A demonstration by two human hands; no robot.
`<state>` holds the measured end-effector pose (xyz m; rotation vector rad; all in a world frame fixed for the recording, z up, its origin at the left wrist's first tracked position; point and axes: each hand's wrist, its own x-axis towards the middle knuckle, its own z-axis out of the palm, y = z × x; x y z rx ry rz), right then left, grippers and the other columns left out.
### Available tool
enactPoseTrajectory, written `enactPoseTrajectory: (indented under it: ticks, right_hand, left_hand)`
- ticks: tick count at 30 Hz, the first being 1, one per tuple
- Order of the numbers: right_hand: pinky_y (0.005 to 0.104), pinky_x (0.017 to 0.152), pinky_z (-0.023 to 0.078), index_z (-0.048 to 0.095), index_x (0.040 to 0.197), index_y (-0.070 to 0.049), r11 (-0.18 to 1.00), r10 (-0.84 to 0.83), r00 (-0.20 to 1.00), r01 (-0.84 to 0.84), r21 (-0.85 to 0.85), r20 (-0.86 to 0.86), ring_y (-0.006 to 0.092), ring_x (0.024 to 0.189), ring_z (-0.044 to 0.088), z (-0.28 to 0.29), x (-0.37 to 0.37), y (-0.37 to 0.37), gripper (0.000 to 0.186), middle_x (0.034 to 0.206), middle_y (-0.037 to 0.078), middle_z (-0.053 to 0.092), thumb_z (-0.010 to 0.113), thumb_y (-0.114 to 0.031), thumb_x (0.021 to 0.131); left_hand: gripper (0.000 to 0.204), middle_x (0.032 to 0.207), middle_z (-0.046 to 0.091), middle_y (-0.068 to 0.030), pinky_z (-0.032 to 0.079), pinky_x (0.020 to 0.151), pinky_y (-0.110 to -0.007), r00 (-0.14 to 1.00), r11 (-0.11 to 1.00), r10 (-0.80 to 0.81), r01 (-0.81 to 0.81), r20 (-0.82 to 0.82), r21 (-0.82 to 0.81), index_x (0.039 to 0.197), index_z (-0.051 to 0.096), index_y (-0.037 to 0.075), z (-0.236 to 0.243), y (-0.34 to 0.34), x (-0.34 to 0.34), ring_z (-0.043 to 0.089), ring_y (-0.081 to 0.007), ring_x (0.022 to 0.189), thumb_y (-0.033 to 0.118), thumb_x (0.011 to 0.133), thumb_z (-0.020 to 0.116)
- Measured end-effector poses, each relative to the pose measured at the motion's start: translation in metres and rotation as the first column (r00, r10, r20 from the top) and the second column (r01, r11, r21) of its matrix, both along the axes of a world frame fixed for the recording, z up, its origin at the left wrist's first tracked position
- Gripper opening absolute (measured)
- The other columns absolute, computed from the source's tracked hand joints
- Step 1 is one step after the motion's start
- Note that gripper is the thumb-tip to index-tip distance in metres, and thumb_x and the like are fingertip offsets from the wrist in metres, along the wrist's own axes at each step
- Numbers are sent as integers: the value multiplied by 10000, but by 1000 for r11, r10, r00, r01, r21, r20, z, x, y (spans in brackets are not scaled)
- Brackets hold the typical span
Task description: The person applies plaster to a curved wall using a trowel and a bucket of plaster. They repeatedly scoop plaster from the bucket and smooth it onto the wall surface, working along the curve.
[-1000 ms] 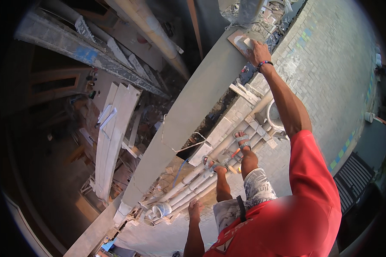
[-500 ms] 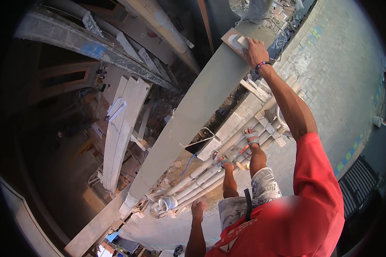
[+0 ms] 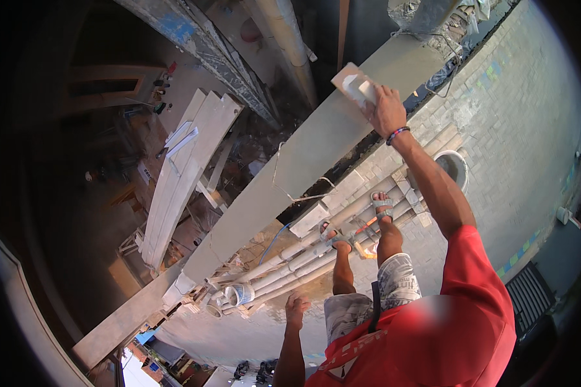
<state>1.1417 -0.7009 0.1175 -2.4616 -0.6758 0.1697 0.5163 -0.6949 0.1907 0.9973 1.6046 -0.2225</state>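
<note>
My right hand (image 3: 387, 115) is stretched forward, fingers wrapped round the pale handle of a flat, tan plastering float (image 3: 350, 84). The float lies against the smooth grey face of a long plastered beam (image 3: 319, 145), near its far part. Part of the handle is hidden by my fingers. Down by my side hangs my left hand (image 3: 297, 308), loosely curled with fingers slightly apart; nothing shows in it. A bent wire loop (image 3: 297, 198) crosses the beam between the float and its near end.
My sandalled feet (image 3: 382, 203) stand on long poles (image 3: 303, 258) beside the beam. A small white bucket (image 3: 240, 294) sits near their left end; a larger bucket (image 3: 457, 169) stands right of my forearm. Left, pale planks (image 3: 181, 180) lean over a lower, cluttered area. Paving (image 3: 516, 142) spreads right.
The float has moved back along the beam, away from the column at the far end. The whole view has shifted, showing more of the large bucket. My left hand still hangs low.
</note>
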Motion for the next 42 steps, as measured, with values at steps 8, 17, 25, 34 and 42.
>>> enactPoseTrajectory:
  ticks: [8,17,25,34,42]
  right_hand:
    - [415,883,464,476,1242,-26,992,-76,997,74,-100,-19,378,985,548,-51,-7,2,526,1058,188,594,656,-156,765]
    - [286,762,505,496,1283,4,820,330,363,346,455,-871,128,841,618,50,-88,-17,422,1024,93,646,539,-218,926]
    - [312,809,499,471,1305,-39,387,551,199,800,459,-810,148,948,610,90,-57,-77,409,1119,55,613,545,-151,919]
    - [434,845,487,444,1290,-129,1000,-23,1000,24,-20,9,418,966,585,-5,36,-54,595,1113,249,578,633,-42,733]
    - [440,817,510,497,1285,-145,928,93,995,-97,-361,-30,373,947,625,-37,66,-8,524,1040,217,624,616,-173,776]
  left_hand:
    - [408,1060,629,-158,509,750,-357,979,984,-180,179,-93,-16,1275,447,69,-16,-18,-49,656,-255,843,238,914,531]
    - [400,1042,606,-136,518,786,-358,985,998,-55,51,163,27,1261,453,18,-3,7,19,611,-227,947,228,928,525]
    - [407,1030,625,-169,532,758,-356,986,998,-57,54,155,25,1268,436,3,-27,28,15,641,-248,836,187,912,508]
    - [409,1052,619,-181,511,786,-382,996,998,-62,63,61,-8,1264,445,38,-41,16,-11,648,-270,866,262,928,511]
    - [443,1078,606,-198,514,820,-381,996,995,-51,58,78,-83,1287,421,32,-38,-10,-1,644,-270,895,286,937,521]
